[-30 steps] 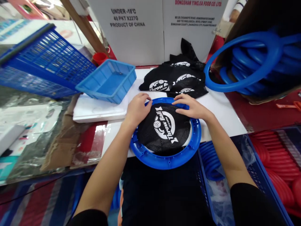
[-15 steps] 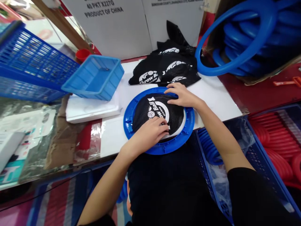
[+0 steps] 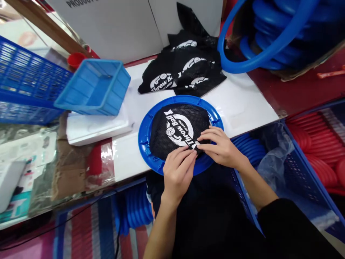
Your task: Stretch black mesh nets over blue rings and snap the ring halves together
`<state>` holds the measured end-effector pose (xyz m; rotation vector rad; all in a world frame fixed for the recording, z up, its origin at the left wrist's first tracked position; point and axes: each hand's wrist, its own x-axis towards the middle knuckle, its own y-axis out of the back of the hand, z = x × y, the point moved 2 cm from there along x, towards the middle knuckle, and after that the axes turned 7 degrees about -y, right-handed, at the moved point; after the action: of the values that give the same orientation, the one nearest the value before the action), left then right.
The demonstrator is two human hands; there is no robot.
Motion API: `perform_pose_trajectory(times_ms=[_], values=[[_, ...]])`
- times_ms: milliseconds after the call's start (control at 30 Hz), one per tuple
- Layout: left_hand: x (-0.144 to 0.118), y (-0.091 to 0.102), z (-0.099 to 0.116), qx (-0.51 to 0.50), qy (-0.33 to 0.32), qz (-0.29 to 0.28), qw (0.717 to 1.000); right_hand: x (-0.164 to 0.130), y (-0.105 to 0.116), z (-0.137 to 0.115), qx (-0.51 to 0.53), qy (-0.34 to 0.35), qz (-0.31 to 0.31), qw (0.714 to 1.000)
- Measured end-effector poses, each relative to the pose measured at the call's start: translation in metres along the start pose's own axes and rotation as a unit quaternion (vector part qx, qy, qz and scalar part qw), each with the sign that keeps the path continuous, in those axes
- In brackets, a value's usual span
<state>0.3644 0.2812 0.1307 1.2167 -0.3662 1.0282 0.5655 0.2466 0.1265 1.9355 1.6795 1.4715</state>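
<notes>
A blue plastic ring (image 3: 145, 144) lies on the white tabletop with a black mesh fabric (image 3: 161, 133) spread across it, printed "Throw Ball" in white. At the near edge of the mesh, my left hand (image 3: 178, 174) has its fingers pressed together on the cloth; its thumb is mostly hidden. My right hand (image 3: 222, 148) rests on the near right side, its fingers stretched out and apart over the mesh and the ring's rim. Both sets of fingertips nearly meet by the end of the print. Behind the ring lies a heap of similar black mesh pieces (image 3: 164, 66).
On the left are a light blue bin (image 3: 114, 91) on a white foam slab (image 3: 94, 131), a blue slotted basket (image 3: 27, 79) and a red cup (image 3: 76, 59). Blue rings (image 3: 275, 46) fill a box at back right. Lower right, a blue crate (image 3: 304, 172) stands beside red rings (image 3: 309, 133).
My right hand has moved from the far side of the ring to its near right edge. My left hand has shifted nearer me. The mesh now covers the white gap at the lower right.
</notes>
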Motion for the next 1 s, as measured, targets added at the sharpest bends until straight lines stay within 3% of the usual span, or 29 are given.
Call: perform_pose_trajectory(times_ms=[167,367,667,867,1000], values=[[0.004,0.003,-0.014,-0.052,-0.063,-0.033,0.996,0.0,0.002,0.013,0.058,0.061,0.026,0.996],[0.015,0.003,-0.032,-0.096,-0.112,-0.107,0.983,0.004,0.01,0.018,0.045,0.063,-0.059,0.995],[0.019,0.005,-0.037,-0.102,-0.116,-0.157,0.975,0.002,0.012,0.021,0.058,0.075,-0.08,0.992],[0.021,0.006,-0.035,-0.081,-0.112,-0.173,0.975,0.005,0.014,0.018,0.032,0.078,-0.08,0.993],[0.025,0.009,-0.036,-0.081,-0.127,-0.214,0.965,0.005,0.015,0.01,-0.001,0.083,-0.099,0.992]])
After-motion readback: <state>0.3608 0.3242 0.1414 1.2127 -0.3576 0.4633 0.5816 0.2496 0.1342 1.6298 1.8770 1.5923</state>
